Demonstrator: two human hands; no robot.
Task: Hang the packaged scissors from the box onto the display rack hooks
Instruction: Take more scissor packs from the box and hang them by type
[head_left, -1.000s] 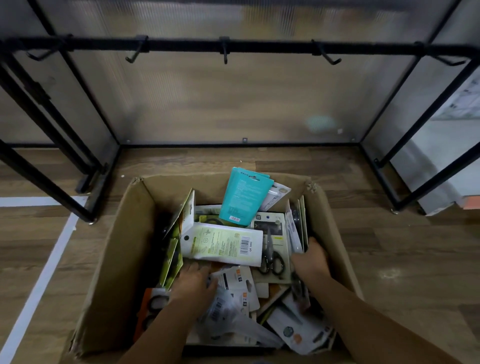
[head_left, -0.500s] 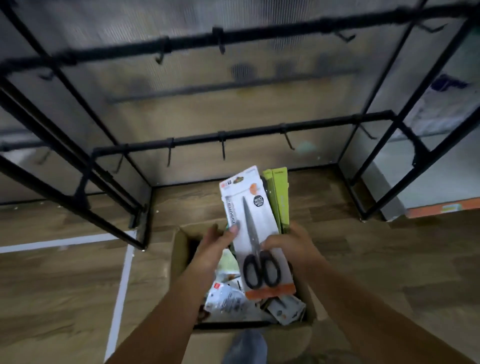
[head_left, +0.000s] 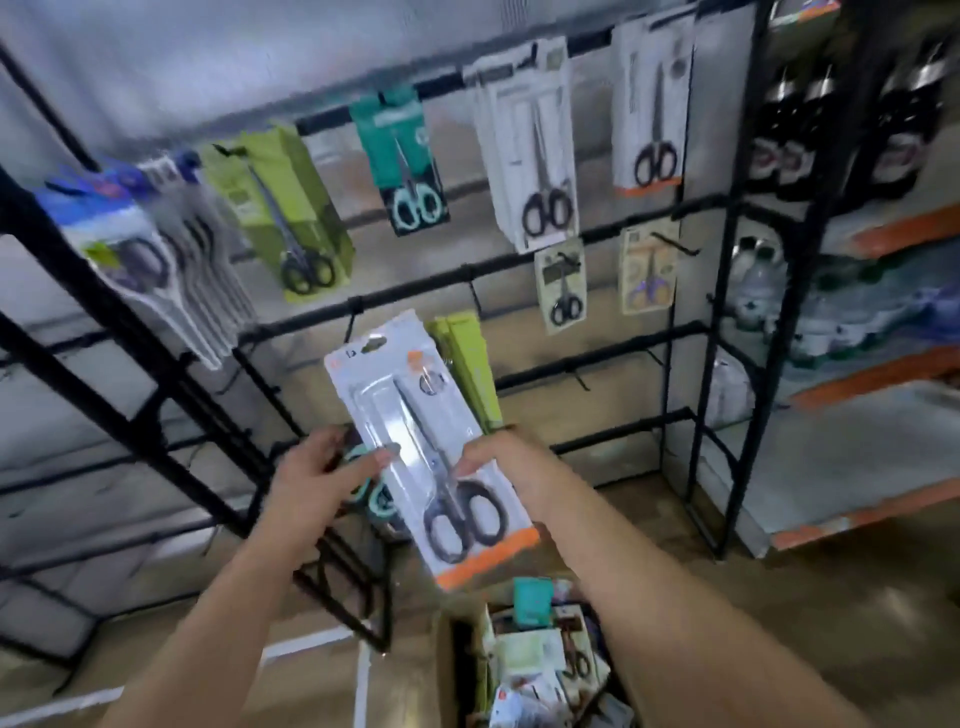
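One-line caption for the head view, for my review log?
Both hands, left hand and right hand, hold a white scissors pack before the display rack, box below.

Brown wood-look floor (head_left: 810, 644) carrying the scene, open cardboard box (head_left: 451, 670) of packaged scissors sitting on it near centre, black display rack (head_left: 719, 364) standing on it farther back, white tape line (head_left: 306, 643) running across it at left

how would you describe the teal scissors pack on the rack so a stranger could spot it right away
Start at the black display rack and follow its top rail. The teal scissors pack hangs near the middle, between a lime green pack and a white pack. It alone has a teal card and pale mint handles; its neighbours' handles are black.
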